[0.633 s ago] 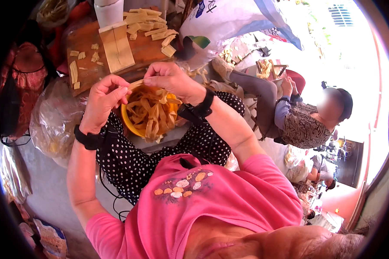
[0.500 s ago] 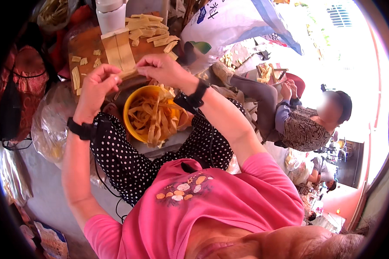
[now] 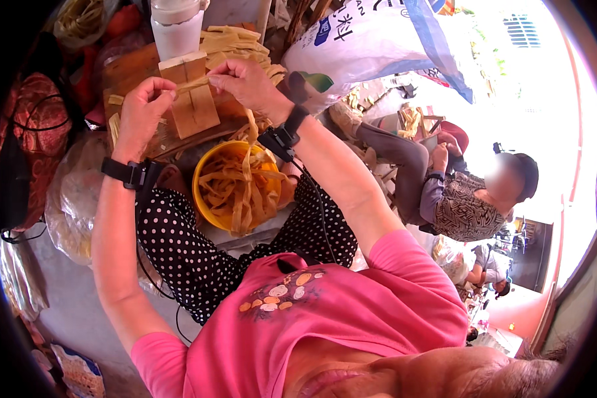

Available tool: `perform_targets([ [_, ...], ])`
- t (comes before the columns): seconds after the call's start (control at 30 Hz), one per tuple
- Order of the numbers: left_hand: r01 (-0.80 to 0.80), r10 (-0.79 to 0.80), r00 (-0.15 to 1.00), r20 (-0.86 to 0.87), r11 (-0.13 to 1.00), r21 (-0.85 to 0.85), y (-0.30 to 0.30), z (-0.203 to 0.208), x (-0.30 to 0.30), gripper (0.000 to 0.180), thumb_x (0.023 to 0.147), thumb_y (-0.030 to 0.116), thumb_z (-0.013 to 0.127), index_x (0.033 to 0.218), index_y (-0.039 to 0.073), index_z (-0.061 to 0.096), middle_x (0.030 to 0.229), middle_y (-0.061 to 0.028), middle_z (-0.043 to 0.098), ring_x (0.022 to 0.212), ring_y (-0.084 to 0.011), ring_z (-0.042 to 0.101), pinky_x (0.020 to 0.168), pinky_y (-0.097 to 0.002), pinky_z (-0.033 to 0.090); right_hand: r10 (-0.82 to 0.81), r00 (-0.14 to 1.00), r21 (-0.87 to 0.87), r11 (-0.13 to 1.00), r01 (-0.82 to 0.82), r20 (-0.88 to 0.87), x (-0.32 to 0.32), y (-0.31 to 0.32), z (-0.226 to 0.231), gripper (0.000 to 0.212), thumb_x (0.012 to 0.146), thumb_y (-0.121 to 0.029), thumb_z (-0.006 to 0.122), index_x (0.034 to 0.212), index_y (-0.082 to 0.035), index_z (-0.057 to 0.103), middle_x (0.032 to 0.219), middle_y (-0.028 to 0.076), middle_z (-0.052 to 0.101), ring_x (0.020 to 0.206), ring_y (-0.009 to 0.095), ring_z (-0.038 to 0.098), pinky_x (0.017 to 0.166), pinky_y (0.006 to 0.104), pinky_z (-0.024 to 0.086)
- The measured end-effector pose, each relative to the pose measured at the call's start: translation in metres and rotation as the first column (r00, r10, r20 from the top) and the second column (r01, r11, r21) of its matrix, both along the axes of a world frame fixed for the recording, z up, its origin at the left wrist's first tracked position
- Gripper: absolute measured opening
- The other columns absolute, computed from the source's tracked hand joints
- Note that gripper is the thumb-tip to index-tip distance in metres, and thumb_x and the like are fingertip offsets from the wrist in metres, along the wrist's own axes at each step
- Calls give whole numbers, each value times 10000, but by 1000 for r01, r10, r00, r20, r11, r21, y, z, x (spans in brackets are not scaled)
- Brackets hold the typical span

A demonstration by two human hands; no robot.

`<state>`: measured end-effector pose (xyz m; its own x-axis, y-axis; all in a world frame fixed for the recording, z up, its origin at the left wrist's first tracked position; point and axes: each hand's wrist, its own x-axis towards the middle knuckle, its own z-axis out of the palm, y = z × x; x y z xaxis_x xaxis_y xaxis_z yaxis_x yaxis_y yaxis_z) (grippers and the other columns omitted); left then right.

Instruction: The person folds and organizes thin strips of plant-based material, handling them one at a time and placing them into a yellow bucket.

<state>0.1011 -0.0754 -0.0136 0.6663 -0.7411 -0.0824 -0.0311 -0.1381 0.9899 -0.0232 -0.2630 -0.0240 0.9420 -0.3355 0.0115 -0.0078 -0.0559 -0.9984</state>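
Both forearms raised and reaching forward, wrists banded in black. Left hand (image 3: 142,109) curled, fingers (image 3: 166,89) pinched together. Right hand (image 3: 245,83) just beside left hand, fingers (image 3: 219,71) pinched, knuckles up, elbow bent.

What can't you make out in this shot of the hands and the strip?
Head view:
- Left hand fingertips curl over the strip, hiding the grip.
- Right hand covers the strip's other end.
- Yellow bowl: bottom hidden under tangled strips.
- White container: top cut off by the edge.
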Motion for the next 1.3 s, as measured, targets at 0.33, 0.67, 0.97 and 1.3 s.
perform_targets([
  [0.33,20,-25,999,28,982,190,-4,-18,14,133,870,127,585,966,38,610,814,17,600,699,-38,533,623,-175,426,-54,997,-411,911,29,-49,3,-3,-10,137,845,-126,614,854,11,611,666,27,589,610,83,544,575,236,448],
  [0.67,181,-187,833,-521,981,-63,20,20,-19,301,956,266,474,1083,21,594,876,-26,612,705,-84,573,609,-186,447,104,972,464,886,5,-210,-38,40,33,188,889,-207,601,966,-44,547,702,-14,493,543,45,391,446,178,288],
  [0.97,163,-193,909,-369,980,-112,42,39,-79,295,872,82,578,1163,45,549,918,-14,602,807,-91,584,687,-197,446,17,971,510,853,110,-239,-77,62,51,191,920,-236,557,964,-51,552,749,4,519,614,45,441,484,157,321],
  [1.3,196,-203,964,-172,979,-53,45,44,-153,227,915,123,532,1098,-6,570,942,-19,617,839,-93,578,773,-211,449,26,989,61,998,-18,-146,-139,81,63,184,920,-196,539,992,-27,534,772,-18,525,662,51,471,569,182,389],
])
